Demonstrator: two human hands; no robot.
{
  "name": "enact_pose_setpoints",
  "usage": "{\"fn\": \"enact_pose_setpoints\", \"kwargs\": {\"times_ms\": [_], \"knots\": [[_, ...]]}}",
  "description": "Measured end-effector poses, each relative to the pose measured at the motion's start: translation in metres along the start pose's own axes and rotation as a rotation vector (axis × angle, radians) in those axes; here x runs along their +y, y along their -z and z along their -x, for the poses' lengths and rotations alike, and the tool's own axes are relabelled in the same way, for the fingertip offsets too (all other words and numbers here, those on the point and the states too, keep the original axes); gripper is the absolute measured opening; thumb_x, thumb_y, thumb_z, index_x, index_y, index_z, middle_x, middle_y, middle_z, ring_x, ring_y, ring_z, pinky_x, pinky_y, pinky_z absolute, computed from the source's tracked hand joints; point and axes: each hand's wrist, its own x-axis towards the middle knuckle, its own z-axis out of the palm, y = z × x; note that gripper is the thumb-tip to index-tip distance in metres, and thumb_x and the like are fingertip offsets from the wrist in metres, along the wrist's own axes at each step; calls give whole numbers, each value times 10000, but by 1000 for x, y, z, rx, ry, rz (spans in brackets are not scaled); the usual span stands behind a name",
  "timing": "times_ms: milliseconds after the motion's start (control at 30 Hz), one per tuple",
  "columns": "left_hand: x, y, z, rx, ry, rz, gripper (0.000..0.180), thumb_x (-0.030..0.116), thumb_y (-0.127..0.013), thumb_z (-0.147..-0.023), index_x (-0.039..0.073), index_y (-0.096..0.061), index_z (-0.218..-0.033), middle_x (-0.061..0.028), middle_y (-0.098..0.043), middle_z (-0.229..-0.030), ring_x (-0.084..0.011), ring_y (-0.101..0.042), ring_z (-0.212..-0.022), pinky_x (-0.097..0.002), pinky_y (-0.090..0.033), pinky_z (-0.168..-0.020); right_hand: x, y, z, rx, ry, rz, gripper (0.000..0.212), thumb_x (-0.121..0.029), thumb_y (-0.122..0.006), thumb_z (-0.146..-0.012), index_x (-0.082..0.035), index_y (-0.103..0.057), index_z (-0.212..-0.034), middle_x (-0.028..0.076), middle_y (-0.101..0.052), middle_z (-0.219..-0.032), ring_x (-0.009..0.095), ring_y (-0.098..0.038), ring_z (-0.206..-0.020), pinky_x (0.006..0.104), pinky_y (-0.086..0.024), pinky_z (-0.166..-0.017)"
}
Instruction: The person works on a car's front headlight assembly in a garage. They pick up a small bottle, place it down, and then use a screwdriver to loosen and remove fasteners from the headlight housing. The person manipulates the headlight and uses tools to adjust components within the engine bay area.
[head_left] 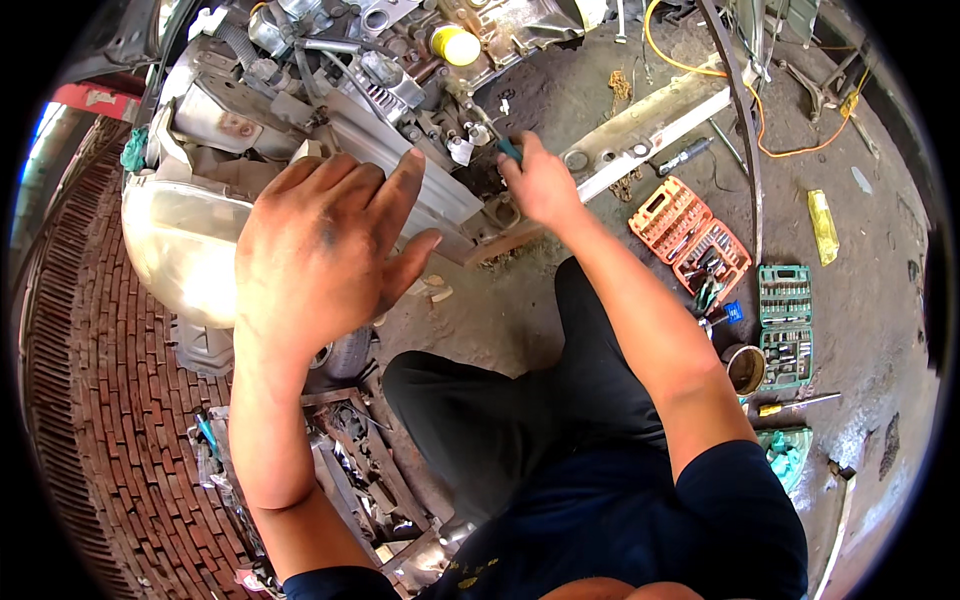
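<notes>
My left hand is raised in front of a car's front end, its palm turned away from me. Thumb and index finger stand apart, the other fingers are loosely bent, and I see nothing held. Farther off, my right hand is closed around a teal-handled tool; the tool's kind does not show clearly. That hand is beside the metal engine parts at the bay's edge, near a long pale crossbeam. A cloudy headlight is partly hidden behind my left hand.
An orange socket case and a green socket case lie open on the floor at right. Near them are a round can, a screwdriver and a yellow package. An orange cable curves beyond. A cluttered metal frame stands at lower left.
</notes>
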Motion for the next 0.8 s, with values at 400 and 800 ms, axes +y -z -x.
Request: {"fn": "enact_pose_setpoints", "kwargs": {"times_ms": [400,800], "knots": [[0,-1,0,23,-4,-6,591,354,-832,-844,47,-708,-1333,-84,-673,-894,-285,-667,-856,-417,-557,-820,-17,-49,39,-25,41,26,440,-340,-567,-1045,-28,-511,-1350,277,-756,-958,504,-728,-916,604,-566,-853],[3,-2,-2,47,6,22,587,358,-831,-841,45,-707,-1321,-91,-658,-874,-291,-666,-854,-423,-551,-826,-13,-52,38,145,267,212,361,-310,-581,-1046,-60,-572,-1306,258,-751,-918,461,-744,-873,583,-581,-786]]}}
